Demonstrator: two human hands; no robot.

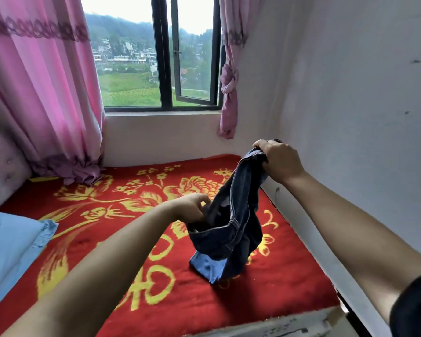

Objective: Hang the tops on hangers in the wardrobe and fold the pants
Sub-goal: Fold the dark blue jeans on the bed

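The pants [231,215] are dark blue jeans. They hang a bit right of the middle of the frame, over the bed [289,319]. The right hand [278,161] is up high by the white wall [350,93]. Its fingers are curled tight round one end of the pants. The left hand [192,209] is lower, in the middle of the frame, and its fingers pinch the cloth at the edge of the bunch. The bottom of the pants touches the red blanket [95,239] with yellow flowers.

I think the step now is to get the pants straight so they can be folded. They are bunched and twisted, and I cannot tell which end is the top.

To do it well, first find the top part that goes round the tummy. Hold it by its two corners, one in each hand, and give a small shake so both legs hang down. A lighter blue bit shows at the bottom. That may be the inside of the cloth, so check that no leg is turned inside out.

Then lay the pants flat in the middle of the red blanket, away from the blue pillow [7,244] at the left edge. Put one leg on top of the other, smooth out the bumps, and fold from the bottom up. Stay clear of the right side of the bed, so the pants do not slip down by the wall.
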